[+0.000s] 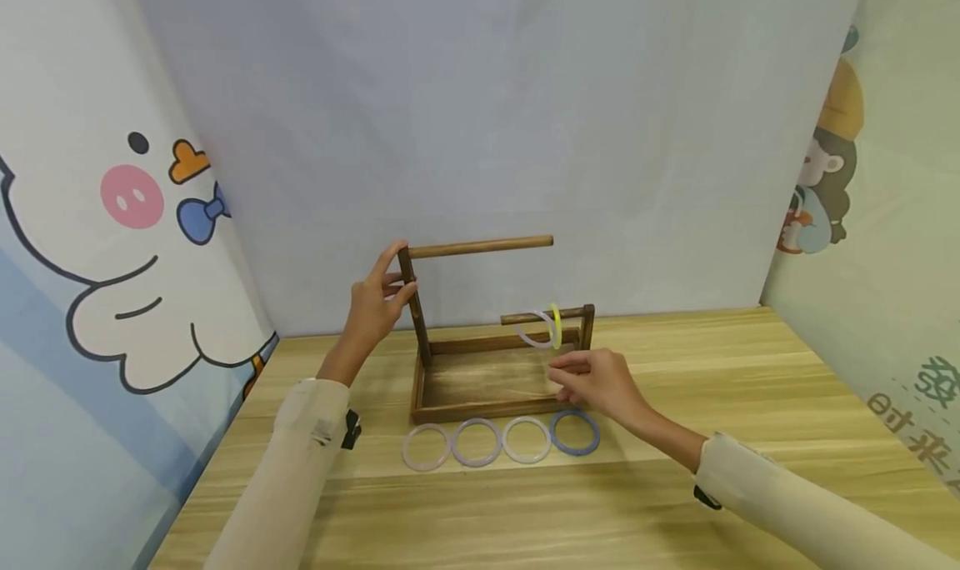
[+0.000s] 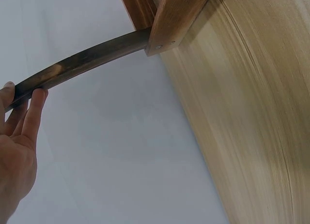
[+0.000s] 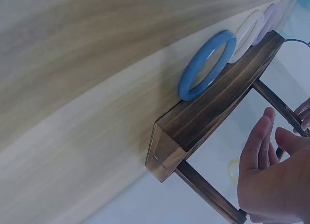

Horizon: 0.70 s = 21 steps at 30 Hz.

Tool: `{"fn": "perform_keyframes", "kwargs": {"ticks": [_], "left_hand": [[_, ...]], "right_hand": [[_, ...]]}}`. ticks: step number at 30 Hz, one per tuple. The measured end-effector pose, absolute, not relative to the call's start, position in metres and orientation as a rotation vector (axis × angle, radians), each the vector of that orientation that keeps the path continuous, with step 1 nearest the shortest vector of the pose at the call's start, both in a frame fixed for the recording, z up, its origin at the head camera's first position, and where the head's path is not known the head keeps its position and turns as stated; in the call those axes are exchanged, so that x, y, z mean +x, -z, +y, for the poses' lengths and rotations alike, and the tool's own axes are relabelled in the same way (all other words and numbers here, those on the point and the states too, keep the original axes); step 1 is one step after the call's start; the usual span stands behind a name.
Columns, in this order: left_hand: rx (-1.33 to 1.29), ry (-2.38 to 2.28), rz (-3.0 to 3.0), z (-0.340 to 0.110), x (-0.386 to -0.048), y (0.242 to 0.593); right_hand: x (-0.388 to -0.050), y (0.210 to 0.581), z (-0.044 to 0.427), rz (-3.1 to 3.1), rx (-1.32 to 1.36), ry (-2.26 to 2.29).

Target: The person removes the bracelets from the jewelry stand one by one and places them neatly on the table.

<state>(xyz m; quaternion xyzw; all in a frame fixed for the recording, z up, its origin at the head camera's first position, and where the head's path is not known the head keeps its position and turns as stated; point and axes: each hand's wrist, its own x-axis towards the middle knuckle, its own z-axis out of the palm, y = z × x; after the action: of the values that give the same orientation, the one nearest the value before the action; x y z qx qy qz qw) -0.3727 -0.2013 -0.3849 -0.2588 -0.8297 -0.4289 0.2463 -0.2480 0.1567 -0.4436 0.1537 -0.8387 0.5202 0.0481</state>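
A dark wooden rack point(image 1: 489, 408) stands on the table, with a tall post at the left and a short one at the right, each carrying a horizontal bar. Near the top of the tall post point(image 2: 92, 57), my left hand point(image 1: 375, 303) grips the wood between thumb and fingers. A yellow bangle point(image 1: 557, 327) and a pale lavender bangle point(image 1: 534, 343) hang on the lower bar point(image 1: 517, 318). Just below them is my right hand point(image 1: 600, 380), holding nothing, its fingers slightly bent in the right wrist view. The upper bar point(image 1: 480, 247) carries no bangle.
Along the rack's front lie a blue bangle point(image 1: 574, 452), a whitish bangle point(image 1: 527, 460), a lavender bangle point(image 1: 477, 465) and a pale pinkish one point(image 1: 427, 468). A grey cloth backdrop point(image 1: 480, 120) rises behind the table point(image 1: 480, 520); printed cloths hang at both sides.
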Motion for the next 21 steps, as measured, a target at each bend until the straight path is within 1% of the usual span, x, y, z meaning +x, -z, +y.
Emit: {"fn": "perform_keyframes", "kwargs": {"ticks": [21], "left_hand": [[-0.708,1.171,-2.257,-0.2011,-0.3767,0.3855]], "right_hand": [[-0.2543,0.4353,0.1623,-2.520,0.446,-1.534]]}}
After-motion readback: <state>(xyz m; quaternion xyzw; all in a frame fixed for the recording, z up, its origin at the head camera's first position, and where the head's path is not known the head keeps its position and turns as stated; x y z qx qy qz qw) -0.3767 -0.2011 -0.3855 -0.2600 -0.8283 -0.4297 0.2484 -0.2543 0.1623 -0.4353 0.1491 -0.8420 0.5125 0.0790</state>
